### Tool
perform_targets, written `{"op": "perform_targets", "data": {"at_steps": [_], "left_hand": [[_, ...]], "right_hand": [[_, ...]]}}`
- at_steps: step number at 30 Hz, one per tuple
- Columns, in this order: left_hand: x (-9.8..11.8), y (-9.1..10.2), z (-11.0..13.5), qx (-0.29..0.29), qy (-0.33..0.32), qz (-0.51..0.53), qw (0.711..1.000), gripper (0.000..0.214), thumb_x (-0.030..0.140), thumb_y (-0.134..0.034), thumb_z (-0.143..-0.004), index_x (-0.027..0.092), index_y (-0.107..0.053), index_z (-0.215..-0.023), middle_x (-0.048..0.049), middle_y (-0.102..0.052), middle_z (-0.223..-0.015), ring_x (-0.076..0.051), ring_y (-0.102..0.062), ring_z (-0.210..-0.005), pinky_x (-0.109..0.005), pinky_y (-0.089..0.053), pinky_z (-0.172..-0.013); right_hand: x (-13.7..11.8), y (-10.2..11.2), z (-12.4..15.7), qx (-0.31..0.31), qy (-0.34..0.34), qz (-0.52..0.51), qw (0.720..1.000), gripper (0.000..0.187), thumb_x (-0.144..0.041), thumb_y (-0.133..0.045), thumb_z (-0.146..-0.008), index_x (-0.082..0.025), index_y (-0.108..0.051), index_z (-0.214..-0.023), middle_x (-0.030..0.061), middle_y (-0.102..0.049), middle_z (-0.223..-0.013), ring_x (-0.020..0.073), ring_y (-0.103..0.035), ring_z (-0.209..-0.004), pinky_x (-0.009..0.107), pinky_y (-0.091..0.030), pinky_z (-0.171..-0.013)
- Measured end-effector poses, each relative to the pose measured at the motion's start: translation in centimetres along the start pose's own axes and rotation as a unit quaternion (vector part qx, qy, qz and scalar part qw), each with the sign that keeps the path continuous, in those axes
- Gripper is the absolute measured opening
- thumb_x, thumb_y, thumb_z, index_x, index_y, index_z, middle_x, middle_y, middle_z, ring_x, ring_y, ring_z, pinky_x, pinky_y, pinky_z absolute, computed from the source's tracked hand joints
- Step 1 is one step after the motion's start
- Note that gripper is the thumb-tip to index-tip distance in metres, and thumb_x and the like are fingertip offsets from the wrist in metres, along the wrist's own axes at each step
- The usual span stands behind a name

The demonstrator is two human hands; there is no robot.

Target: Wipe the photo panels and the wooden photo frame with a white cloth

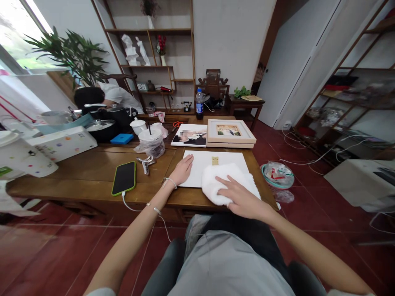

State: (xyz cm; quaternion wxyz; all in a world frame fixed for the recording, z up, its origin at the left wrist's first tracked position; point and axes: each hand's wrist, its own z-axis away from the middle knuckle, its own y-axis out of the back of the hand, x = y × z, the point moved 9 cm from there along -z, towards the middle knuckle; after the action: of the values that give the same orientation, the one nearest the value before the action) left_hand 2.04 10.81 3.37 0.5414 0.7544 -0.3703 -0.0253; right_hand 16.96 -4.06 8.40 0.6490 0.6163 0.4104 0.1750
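Observation:
A white flat panel point(203, 164), the back of a frame with a small brass hanger near its far edge, lies on the wooden table point(89, 168) in front of me. My left hand point(182, 169) rests flat on the panel's left edge, fingers stretched out. My right hand point(239, 196) presses down on a white folded cloth point(222, 179) that covers the panel's right near part, fingers spread over it.
Beyond the panel lie a photo print point(189, 135) and a framed picture point(230, 132). A phone in a green case point(124, 177), a metal clip point(145, 162), a plastic tub point(152, 142), pots and a bottle point(199, 105) stand left and behind. Another person point(101, 95) bends at the far left.

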Motion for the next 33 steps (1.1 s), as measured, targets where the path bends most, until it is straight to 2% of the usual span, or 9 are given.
{"op": "perform_targets", "data": {"at_steps": [2, 5, 7, 11, 16, 19, 22, 29, 33], "left_hand": [[0.0, 0.0, 0.0, -0.002, 0.000, -0.001, 1.000, 0.046, 0.024, -0.027, -0.089, 0.002, -0.046, -0.125, -0.0181, -0.041, -0.136, -0.023, -0.035, -0.128, -0.040, -0.028, -0.108], [0.0, -0.1, 0.0, -0.007, -0.003, -0.001, 1.000, 0.046, 0.024, -0.027, -0.089, 0.001, -0.045, -0.125, -0.0192, -0.040, -0.136, -0.024, -0.035, -0.129, -0.040, -0.027, -0.108], [0.0, -0.1, 0.0, -0.008, -0.004, 0.005, 1.000, 0.046, 0.024, -0.027, -0.089, 0.003, -0.044, -0.126, -0.0182, -0.040, -0.136, -0.023, -0.034, -0.129, -0.040, -0.027, -0.108], [-0.3, 0.0, 0.1, -0.002, 0.004, 0.025, 1.000, 0.045, 0.026, -0.028, -0.090, 0.006, -0.045, -0.126, -0.0161, -0.041, -0.137, -0.023, -0.034, -0.129, -0.041, -0.027, -0.108], [-0.3, 0.1, 0.1, -0.004, 0.006, 0.033, 0.999, 0.045, 0.027, -0.029, -0.089, 0.006, -0.046, -0.126, -0.0156, -0.041, -0.136, -0.023, -0.035, -0.128, -0.041, -0.027, -0.109], [-0.2, 0.2, 0.1, -0.008, 0.008, 0.030, 0.999, 0.046, 0.027, -0.027, -0.090, 0.004, -0.046, -0.125, -0.0173, -0.041, -0.136, -0.023, -0.035, -0.129, -0.040, -0.026, -0.109], [-0.1, 0.2, 0.0, -0.010, 0.008, 0.029, 1.000, 0.047, 0.027, -0.026, -0.090, 0.002, -0.046, -0.125, -0.0184, -0.041, -0.136, -0.023, -0.034, -0.129, -0.039, -0.026, -0.109], [0.0, 0.3, 0.0, 0.003, 0.007, 0.032, 0.999, 0.045, 0.027, -0.028, -0.090, 0.005, -0.047, -0.124, -0.0165, -0.043, -0.135, -0.023, -0.035, -0.128, -0.040, -0.027, -0.109], [0.1, 0.3, 0.1, 0.004, 0.003, 0.027, 1.000, 0.045, 0.027, -0.028, -0.090, 0.005, -0.046, -0.125, -0.0165, -0.042, -0.136, -0.022, -0.035, -0.129, -0.039, -0.027, -0.108]], "right_hand": [[-0.4, 0.0, 0.4, -0.014, 0.005, -0.016, 1.000, 0.049, -0.004, -0.042, -0.060, -0.019, -0.056, -0.105, 0.0092, -0.041, -0.136, 0.0192, -0.018, -0.134, 0.045, -0.010, -0.109], [1.9, 0.1, -0.4, -0.020, -0.026, -0.055, 0.998, 0.048, -0.005, -0.041, -0.064, -0.019, -0.056, -0.107, 0.0069, -0.043, -0.134, 0.0234, -0.022, -0.132, 0.046, -0.019, -0.107], [4.4, 0.6, -1.8, 0.003, -0.051, -0.079, 0.996, 0.043, -0.008, -0.041, -0.070, -0.019, -0.055, -0.108, 0.0056, -0.050, -0.127, 0.0257, -0.028, -0.129, 0.046, -0.024, -0.104], [8.3, 2.3, -5.7, 0.070, -0.058, -0.091, 0.992, 0.031, -0.017, -0.040, -0.079, -0.020, -0.057, -0.104, 0.0039, -0.059, -0.114, 0.0245, -0.047, -0.112, 0.046, -0.025, -0.102], [10.5, 3.0, -9.3, 0.115, -0.096, -0.037, 0.988, 0.032, -0.017, -0.040, -0.080, -0.020, -0.056, -0.107, 0.0062, -0.058, -0.117, 0.0252, -0.049, -0.110, 0.047, -0.023, -0.101], [9.3, 2.1, -9.6, 0.105, -0.085, 0.059, 0.989, 0.039, -0.009, -0.042, -0.073, -0.017, -0.056, -0.108, 0.0111, -0.055, -0.121, 0.0268, -0.038, -0.122, 0.049, -0.019, -0.102], [6.5, 0.8, -8.2, 0.076, -0.044, 0.115, 0.990, 0.046, -0.005, -0.044, -0.065, -0.015, -0.056, -0.109, 0.0153, -0.054, -0.120, 0.0269, -0.026, -0.130, 0.051, -0.016, -0.103], [-1.0, -0.1, -2.9, 0.001, 0.044, 0.080, 0.996, 0.046, -0.005, -0.045, -0.063, -0.017, -0.058, -0.105, 0.0128, -0.050, -0.127, 0.0239, -0.019, -0.133, 0.050, -0.012, -0.106], [-1.7, 0.2, -1.6, -0.038, 0.059, 0.023, 0.997, 0.047, -0.004, -0.043, -0.062, -0.017, -0.057, -0.105, 0.0118, -0.050, -0.126, 0.0199, -0.021, -0.132, 0.045, -0.012, -0.108]]}}
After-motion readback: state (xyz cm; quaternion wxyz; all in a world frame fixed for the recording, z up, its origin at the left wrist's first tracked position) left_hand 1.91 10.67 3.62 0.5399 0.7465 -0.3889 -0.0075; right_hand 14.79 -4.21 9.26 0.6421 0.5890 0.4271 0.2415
